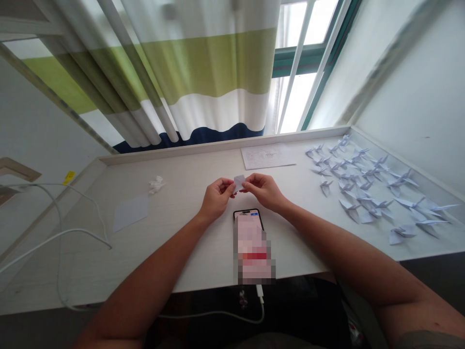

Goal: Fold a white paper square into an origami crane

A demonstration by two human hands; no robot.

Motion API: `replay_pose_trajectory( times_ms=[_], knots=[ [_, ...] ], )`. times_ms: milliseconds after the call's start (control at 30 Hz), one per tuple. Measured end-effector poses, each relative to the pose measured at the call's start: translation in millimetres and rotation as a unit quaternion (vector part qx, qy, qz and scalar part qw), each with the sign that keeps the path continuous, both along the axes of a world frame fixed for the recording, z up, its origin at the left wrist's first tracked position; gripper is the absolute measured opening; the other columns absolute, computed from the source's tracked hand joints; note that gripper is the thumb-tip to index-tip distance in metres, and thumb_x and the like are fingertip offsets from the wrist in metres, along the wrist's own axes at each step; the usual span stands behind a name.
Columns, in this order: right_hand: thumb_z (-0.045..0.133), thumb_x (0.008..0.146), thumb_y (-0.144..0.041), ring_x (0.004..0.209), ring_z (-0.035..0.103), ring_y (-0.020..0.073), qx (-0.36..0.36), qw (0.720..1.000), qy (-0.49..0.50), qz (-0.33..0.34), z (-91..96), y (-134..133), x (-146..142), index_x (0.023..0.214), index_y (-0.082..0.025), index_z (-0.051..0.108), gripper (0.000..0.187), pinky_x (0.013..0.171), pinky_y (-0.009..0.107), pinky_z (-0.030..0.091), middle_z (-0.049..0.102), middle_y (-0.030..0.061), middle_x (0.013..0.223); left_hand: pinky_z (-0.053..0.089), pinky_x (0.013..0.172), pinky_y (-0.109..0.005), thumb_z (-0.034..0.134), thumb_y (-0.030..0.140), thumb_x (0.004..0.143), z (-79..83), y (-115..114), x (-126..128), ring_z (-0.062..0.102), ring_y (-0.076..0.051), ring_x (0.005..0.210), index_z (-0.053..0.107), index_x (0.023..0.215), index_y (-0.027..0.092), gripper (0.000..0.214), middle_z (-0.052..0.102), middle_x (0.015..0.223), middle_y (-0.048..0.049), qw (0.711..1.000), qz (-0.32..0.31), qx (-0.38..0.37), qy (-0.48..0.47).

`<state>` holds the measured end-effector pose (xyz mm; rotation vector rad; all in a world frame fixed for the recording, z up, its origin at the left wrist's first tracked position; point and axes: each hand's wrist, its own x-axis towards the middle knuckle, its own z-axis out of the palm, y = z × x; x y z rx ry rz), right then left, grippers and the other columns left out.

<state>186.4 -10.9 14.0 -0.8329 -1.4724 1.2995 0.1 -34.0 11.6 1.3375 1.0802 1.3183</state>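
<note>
- Near the left edge of the tabletop (174,167), I see a white cable (58,231) looping over the side, with a yellow tag (69,177) by that edge.
- Further in lie a pale paper square (131,213) and a crumpled tissue (156,184).
- My left hand (217,198) pinches the small folded paper (239,183) in a narrow grip, thumb and fingers closed on its left side.
- That paper sits mid-table, just above the phone, held up between both hands. I judge it light, thin and soft, easily creased or bent, so small edge pinches suit it better than a squeeze across the folds.
- My right hand (263,190) holds the paper's right side in an equally narrow pinch. The fingers hide part of it, so I can't make out its folds or exactly where each fingertip lands.
- Below lies a phone (250,247), its screen pixelated and unreadable.
- Toward the back edge sits a printed sheet (268,156), its marks too small to read.
- Filling the right back corner are many paper cranes (363,186), some overlapping.
</note>
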Motion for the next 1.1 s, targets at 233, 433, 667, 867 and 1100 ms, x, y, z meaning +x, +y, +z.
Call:
replay_pose_trajectory(
  times_ms=[233,433,667,867,1100],
  knots=[
    [0.085,0.081,-0.044,0.073,0.072,0.0166,0.023,0.999,0.016,-0.018,-3.3,1,-2,0.086,-0.022,0.063,0.032,0.074,0.037,0.064,0.073,0.0005,0.081,0.060,0.068,-0.029,0.084,0.047,0.085,4.1,-5,4,0.068,-0.014,0.067,0.067,0.094,0.017,0.036,0.073,0.082,-0.0017,0.999,-0.040,0.022,0.008],
    [0.085,0.080,-0.053,0.067,0.067,0.0158,0.038,0.998,-0.022,-0.036,-1.3,1,-1,0.085,-0.023,0.059,0.041,0.063,0.033,0.056,0.069,-0.0008,0.075,0.060,0.073,-0.030,0.081,0.045,0.087,6.0,-10,6,0.071,-0.016,0.076,0.072,0.099,0.016,0.033,0.077,0.089,-0.0054,0.996,-0.079,0.029,0.036],
    [0.089,0.076,-0.048,0.063,0.064,0.0146,0.060,0.997,-0.031,-0.046,2.2,-3,-1,0.098,-0.023,0.059,0.045,0.057,0.030,0.050,0.067,-0.0038,0.072,0.061,0.074,-0.033,0.082,0.040,0.085,7.5,-10,6,0.074,-0.019,0.079,0.075,0.103,0.015,0.032,0.080,0.087,-0.0075,0.996,-0.078,0.005,0.032],
    [0.082,0.083,-0.052,0.072,0.070,0.0174,0.037,0.999,0.010,-0.002,-0.1,-1,-1,0.097,-0.021,0.067,0.037,0.068,0.035,0.059,0.073,0.0013,0.078,0.063,0.068,-0.031,0.082,0.043,0.083,7.6,-6,4,0.072,-0.018,0.075,0.076,0.096,0.015,0.031,0.080,0.088,-0.0060,0.999,-0.046,0.006,0.024],
    [0.084,0.082,-0.045,0.076,0.072,0.0177,0.004,1.000,0.004,0.020,2.6,-3,-1,0.096,-0.020,0.073,0.030,0.068,0.034,0.061,0.077,0.0045,0.086,0.061,0.064,-0.030,0.083,0.043,0.083,10.3,-9,5,0.070,-0.016,0.067,0.075,0.090,0.015,0.029,0.077,0.077,-0.0046,0.999,-0.014,0.013,0.032]
  ],
)
